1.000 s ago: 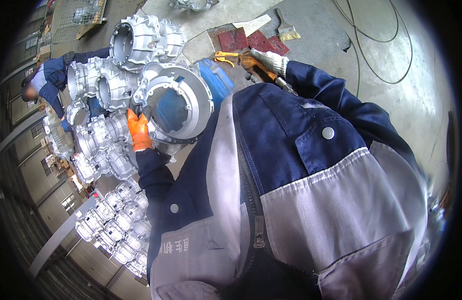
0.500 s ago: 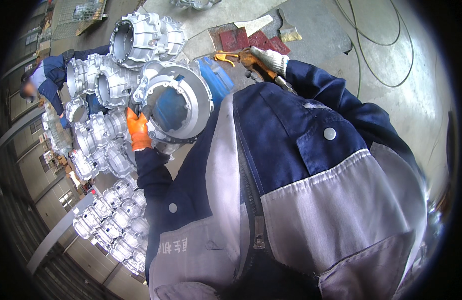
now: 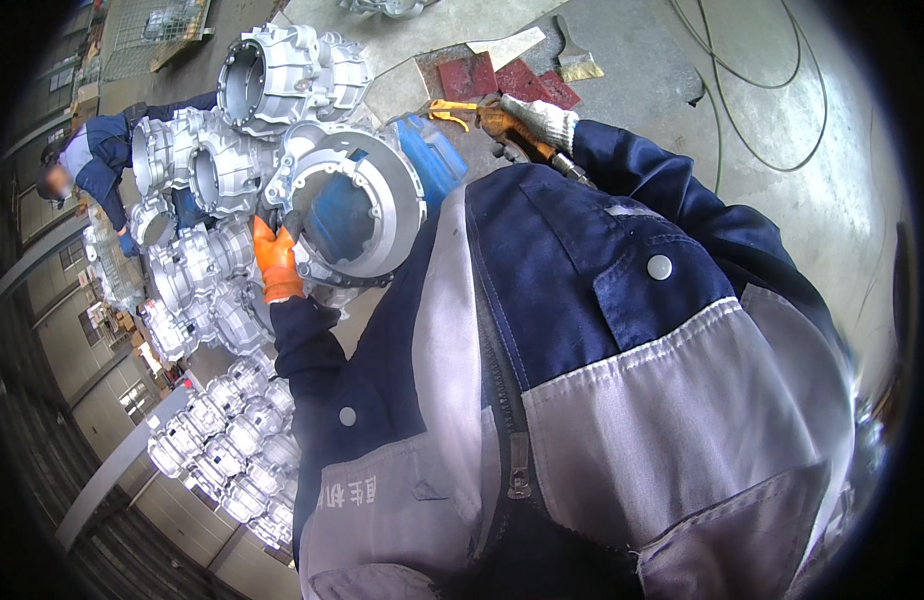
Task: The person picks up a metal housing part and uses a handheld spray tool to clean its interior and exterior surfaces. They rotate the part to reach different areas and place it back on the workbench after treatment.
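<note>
A large silver cast metal housing (image 3: 402,225) with a wide round opening is in front of me, at the left of the view. My left hand (image 3: 276,262), in an orange glove, grips the housing's left edge; part of its fingertips is hidden against the metal. Farther right, my right hand (image 3: 534,122) wears a glove with a whitish back and orange-brown fingers. Those fingers wrap round an air gun (image 3: 450,108) with a yellow-orange front end. A metal coupling (image 3: 570,168) shows below that hand. Blue plastic shows through the housing's opening.
A blue plastic container (image 3: 432,160) stands beside the housing. More silver housings (image 3: 272,80) crowd the left, with rows (image 3: 232,440) beyond. Red pads (image 3: 469,77) and a brush (image 3: 579,60) lie ahead. A hose (image 3: 717,60) loops at right. Another person (image 3: 102,165) bends at far left.
</note>
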A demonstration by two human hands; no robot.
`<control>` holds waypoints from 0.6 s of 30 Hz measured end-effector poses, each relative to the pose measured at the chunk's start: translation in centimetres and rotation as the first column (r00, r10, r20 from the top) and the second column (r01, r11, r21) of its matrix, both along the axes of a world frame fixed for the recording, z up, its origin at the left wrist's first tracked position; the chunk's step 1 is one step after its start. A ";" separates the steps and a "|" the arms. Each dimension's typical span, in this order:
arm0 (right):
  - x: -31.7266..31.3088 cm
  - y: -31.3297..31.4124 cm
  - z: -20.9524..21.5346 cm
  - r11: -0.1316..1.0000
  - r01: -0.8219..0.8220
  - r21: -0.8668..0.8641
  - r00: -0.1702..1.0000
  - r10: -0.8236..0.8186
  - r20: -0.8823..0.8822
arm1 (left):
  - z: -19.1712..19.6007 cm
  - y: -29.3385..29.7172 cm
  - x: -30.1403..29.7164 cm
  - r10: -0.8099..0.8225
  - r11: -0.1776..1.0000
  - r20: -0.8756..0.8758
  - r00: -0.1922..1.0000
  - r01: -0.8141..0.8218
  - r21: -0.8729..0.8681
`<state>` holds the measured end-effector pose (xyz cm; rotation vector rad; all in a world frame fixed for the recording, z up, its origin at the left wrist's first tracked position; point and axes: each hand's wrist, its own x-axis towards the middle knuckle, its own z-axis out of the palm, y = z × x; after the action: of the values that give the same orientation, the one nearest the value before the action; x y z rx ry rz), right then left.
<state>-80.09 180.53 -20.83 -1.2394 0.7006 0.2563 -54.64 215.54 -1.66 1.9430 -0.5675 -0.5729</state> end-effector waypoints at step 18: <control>-3.3 0.5 -0.6 0.850 -0.020 0.526 1.000 0.010 0.023 | -1.2 1.2 0.4 0.241 0.970 -0.019 0.970 -0.241 -0.028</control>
<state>-83.38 180.98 -21.38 -0.7172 0.5518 0.4192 -54.26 216.75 -2.82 1.9417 -0.3214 -0.4223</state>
